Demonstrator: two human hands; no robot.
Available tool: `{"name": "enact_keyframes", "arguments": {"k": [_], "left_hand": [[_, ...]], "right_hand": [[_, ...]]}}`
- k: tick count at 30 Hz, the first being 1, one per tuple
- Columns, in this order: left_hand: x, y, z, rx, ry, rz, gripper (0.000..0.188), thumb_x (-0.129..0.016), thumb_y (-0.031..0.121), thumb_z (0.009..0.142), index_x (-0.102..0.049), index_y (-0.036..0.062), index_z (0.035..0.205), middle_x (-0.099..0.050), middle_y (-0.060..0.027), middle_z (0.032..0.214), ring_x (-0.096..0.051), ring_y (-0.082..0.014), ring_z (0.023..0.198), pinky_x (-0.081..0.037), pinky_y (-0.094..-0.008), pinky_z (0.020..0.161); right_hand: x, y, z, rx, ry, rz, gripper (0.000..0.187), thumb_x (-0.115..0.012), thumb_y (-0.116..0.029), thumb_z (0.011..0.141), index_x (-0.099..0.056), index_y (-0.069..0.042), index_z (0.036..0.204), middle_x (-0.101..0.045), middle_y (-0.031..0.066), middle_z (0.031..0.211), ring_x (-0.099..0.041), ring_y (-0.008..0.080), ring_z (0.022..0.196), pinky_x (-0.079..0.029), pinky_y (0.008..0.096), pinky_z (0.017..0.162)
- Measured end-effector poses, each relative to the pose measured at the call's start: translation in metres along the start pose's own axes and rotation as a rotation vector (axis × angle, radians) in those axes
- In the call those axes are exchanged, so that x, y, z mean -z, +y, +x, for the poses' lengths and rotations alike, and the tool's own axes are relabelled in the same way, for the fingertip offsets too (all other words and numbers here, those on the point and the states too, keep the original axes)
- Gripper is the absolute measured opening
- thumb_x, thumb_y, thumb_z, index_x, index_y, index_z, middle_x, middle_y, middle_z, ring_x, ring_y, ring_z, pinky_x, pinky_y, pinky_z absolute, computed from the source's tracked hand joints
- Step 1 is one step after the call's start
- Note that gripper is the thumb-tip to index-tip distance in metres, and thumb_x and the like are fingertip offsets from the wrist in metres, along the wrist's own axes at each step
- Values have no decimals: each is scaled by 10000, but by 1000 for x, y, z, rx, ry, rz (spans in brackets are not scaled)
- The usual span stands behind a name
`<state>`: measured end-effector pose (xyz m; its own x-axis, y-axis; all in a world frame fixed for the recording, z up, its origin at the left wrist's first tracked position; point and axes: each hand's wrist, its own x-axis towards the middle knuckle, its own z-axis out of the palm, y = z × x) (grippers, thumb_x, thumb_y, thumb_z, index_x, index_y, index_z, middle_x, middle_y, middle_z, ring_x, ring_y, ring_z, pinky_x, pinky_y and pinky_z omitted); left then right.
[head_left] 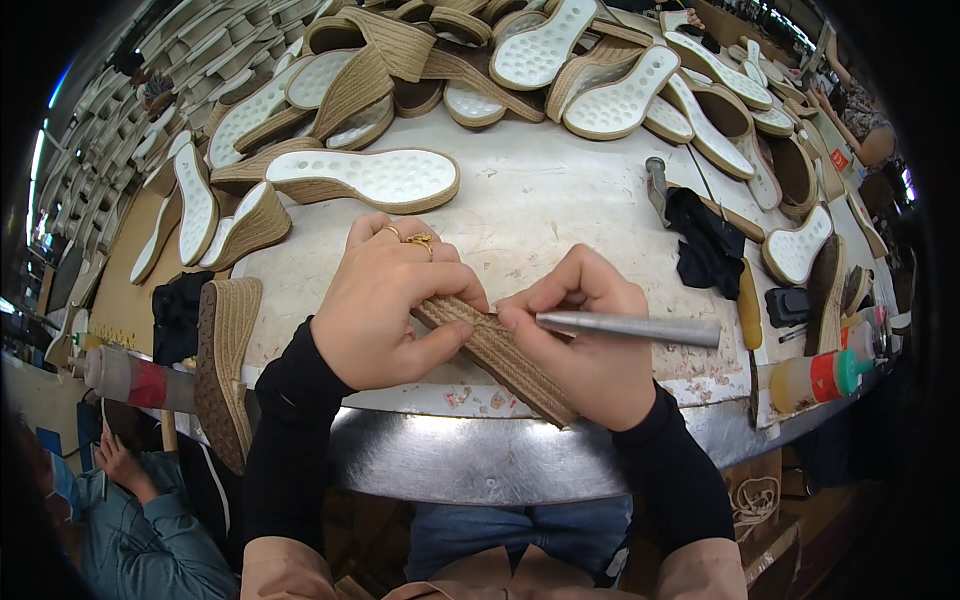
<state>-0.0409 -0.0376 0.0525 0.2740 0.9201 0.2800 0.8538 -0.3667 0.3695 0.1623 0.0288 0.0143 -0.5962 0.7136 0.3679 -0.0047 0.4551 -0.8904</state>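
Observation:
My left hand (385, 305) is closed on a shoe wedge sole (515, 368) wrapped in tan braided rope. The sole slants from between my fingers down toward the table's front edge. My right hand (605, 360) pinches at the upper part of the rope side, close to my left fingertips. A tapered silver metal tool (640, 327) rests in that hand, its wide end out to the right. The tool's other end is hidden by my fingers, and whatever sits in the pinch is too small to make out.
Many rope-wrapped wedge soles with white dimpled tops (365, 178) are heaped at the back. A hammer (657, 185), black cloth (705, 240), yellow handle (749, 305) and green-capped bottle (815, 378) lie right. Another wedge (230, 350) stands left; a co-worker (140, 525) sits lower left.

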Motion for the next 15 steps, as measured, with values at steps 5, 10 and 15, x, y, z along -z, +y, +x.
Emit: {"name": "enact_keyframes", "arguments": {"k": [5, 10, 15], "left_hand": [[-2, -1, 0, -13, 25, 10, 116, -686, 199, 693, -696, 166, 804, -645, -1, 782, -564, -256, 915, -317, -442, 922], [-1, 0, -1, -1, 28, 3, 109, -686, 200, 698, -690, 161, 800, -649, -2, 780, -565, -261, 909, -319, -443, 932], [2, 1, 0, 23, -37, 5, 231, -697, 202, 707, -696, 143, 930, -671, -53, 807, -571, -249, 946, -322, -478, 952]], "right_hand": [[-6, -3, -1, 546, -77, -331, 226, -709, 114, 695, -538, -33, 694, -623, 108, 725, -700, 320, 763, -559, 354, 651], [-4, 2, -4, 210, 26, 57, 213, -675, 114, 778, -525, -32, 744, -653, 105, 769, -703, 213, 785, -555, 295, 681], [3, 2, 1, -112, 84, 329, 169, -690, 60, 814, -542, -20, 820, -675, 96, 845, -686, 120, 798, -570, 228, 727]]}}
